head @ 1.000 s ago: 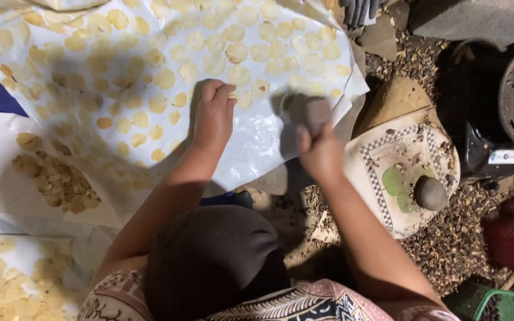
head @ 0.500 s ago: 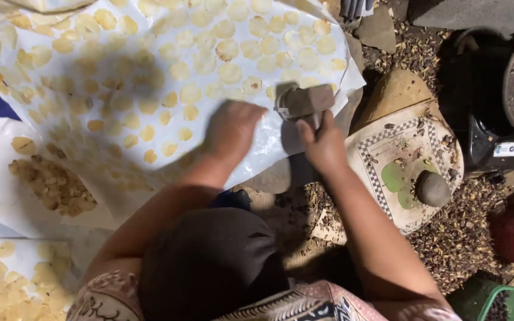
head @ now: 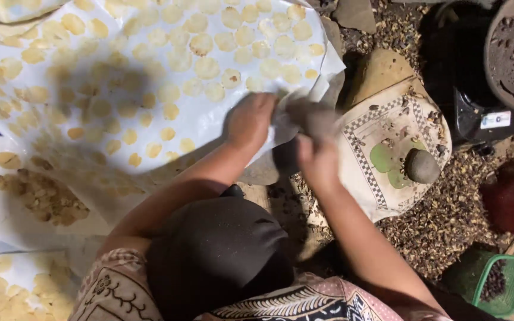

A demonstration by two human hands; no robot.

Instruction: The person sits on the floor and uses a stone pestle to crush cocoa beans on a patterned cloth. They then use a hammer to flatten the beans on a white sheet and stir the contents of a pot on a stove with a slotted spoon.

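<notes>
At mid-frame the right hand (head: 319,157) is grasping a blurred dark lump (head: 313,119) in its fingers beside the patterned slab (head: 364,172). The left hand (head: 248,119) is pinching the white sheet's (head: 168,134) edge, steadying the pale discs (head: 206,67) drying toward the upper left.

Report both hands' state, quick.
Left hand: curled at the edge of the white sheet; whether its grip has the sheet cannot be told.
Right hand: closed on a dark blurred object.
</notes>
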